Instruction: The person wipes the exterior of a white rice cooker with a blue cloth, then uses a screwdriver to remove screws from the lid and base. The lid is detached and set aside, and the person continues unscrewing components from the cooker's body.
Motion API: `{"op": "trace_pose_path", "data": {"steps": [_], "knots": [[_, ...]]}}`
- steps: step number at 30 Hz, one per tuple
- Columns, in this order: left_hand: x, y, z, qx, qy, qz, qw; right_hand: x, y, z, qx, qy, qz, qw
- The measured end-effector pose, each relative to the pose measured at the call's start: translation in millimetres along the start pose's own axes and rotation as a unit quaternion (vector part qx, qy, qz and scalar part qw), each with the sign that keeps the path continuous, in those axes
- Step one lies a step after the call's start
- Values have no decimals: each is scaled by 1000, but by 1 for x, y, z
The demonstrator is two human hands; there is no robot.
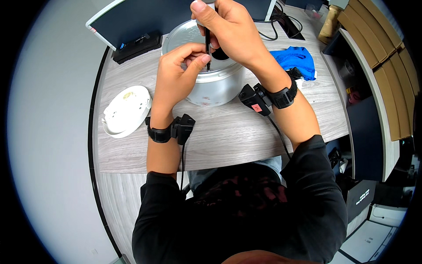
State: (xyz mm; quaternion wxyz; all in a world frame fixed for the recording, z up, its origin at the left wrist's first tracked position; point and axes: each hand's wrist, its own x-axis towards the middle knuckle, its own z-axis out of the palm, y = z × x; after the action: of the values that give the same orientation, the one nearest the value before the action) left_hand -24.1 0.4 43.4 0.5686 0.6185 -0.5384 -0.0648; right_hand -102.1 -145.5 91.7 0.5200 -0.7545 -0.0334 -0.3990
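My right hand (231, 28) is wrapped round the upper end of a screwdriver (207, 38), which stands nearly upright with its black shaft pointing down. Lower on the shaft, the thumb and fingers of my left hand (180, 66) close round it near the tip. That tip meets the near rim of a round, silvery-white pot-shaped appliance (215, 91), probably a rice cooker turned upside down. A dark round opening (220, 54) shows in its metal top, partly covered by my hands. Whether a screw sits under the tip is too small to tell.
On the left of the grey wooden desk (211, 145) lies a white round cover (121, 114). A monitor (145, 20) on a black base stands behind. A blue cloth (296, 61) lies at the right, near shelves with cardboard boxes (393, 88). Cables trail from both wrist-worn devices.
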Motion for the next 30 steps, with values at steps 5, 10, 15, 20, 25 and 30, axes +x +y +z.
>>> {"op": "trace_pose_path", "data": {"steps": [5, 10, 15, 20, 25, 30], "knots": [[0, -6, 0, -27, 13, 0, 1000, -4, -9, 1, -21, -2, -34, 999], [-3, 1, 2, -54, 18, -4, 998, -7, -10, 7, -91, 15, -58, 994], [-3, 0, 1, -10, 17, 17, 1000, -7, -18, 9, -110, 23, -41, 993], [-1, -2, 6, 3, 42, 16, 999, -15, -17, 11, -27, 51, -25, 998], [-1, -5, 1, 36, 9, 2, 999, -15, -4, -4, 89, -39, 15, 995], [-4, -1, 8, -74, 31, -1, 997, -18, -9, -9, 163, -77, 25, 983]]}}
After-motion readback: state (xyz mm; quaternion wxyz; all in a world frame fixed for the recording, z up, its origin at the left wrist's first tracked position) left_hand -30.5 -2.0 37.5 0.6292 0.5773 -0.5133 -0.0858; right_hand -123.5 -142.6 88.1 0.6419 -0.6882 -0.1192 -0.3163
